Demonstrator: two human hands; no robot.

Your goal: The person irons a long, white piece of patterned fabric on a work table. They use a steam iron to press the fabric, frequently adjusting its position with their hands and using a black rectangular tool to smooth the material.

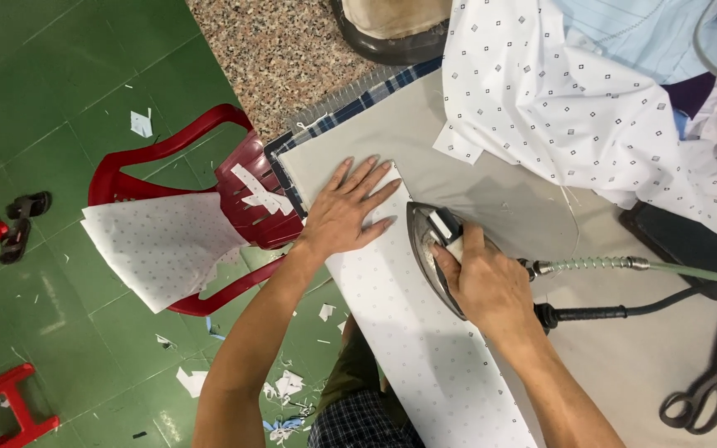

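My left hand (345, 209) lies flat, fingers spread, on the far end of a long white strip of dotted fabric (412, 332) that runs along the ironing table's (641, 357) left edge. My right hand (483, 282) grips the handle of a steam iron (426, 241), whose pointed nose rests on the strip just right of my left hand. A coiled hose (591, 265) and a black cable (624, 313) lead from the iron to the right.
A heap of white dotted cloth (558, 91) covers the table's far right. Black scissors (711, 390) and a dark pad (686, 249) lie at the right. A red plastic chair (168, 158) holding fabric pieces stands on the green floor, with scraps scattered below.
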